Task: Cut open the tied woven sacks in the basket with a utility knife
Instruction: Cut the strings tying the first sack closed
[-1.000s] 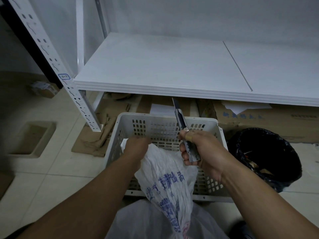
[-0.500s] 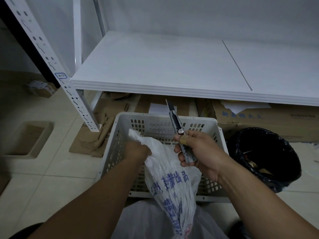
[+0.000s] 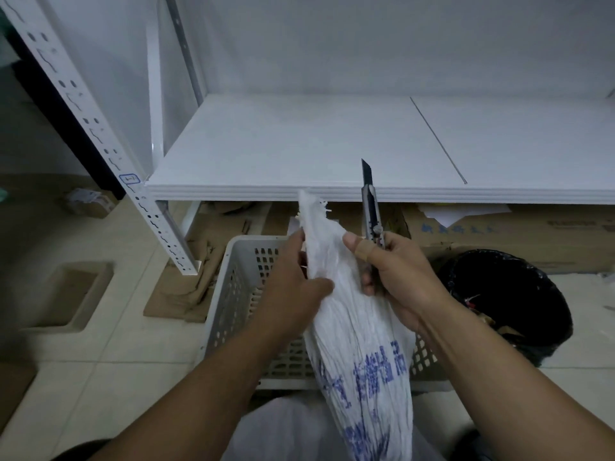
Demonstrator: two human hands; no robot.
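Note:
A white woven sack [image 3: 359, 344] with blue print stands upright over the white perforated basket [image 3: 233, 287], its frayed top end pointing up. My left hand [image 3: 293, 284] grips the sack's neck from the left. My right hand [image 3: 396, 274] holds a grey utility knife [image 3: 372, 207] with the dark blade out and pointing up, and its thumb and fingers also touch the sack's neck from the right. The blade is clear of the sack. The inside of the basket is mostly hidden behind the sack and my arms.
A white metal shelf [image 3: 332, 154] stands right behind the basket, with its perforated post [image 3: 100, 134] to the left. A black-lined bin [image 3: 506, 301] sits to the right. Cardboard boxes [image 3: 499, 231] lie under the shelf. Tiled floor extends left.
My left hand has raised the sack's neck so its top end stands upright. My right hand with the knife has come up beside it and now touches the neck.

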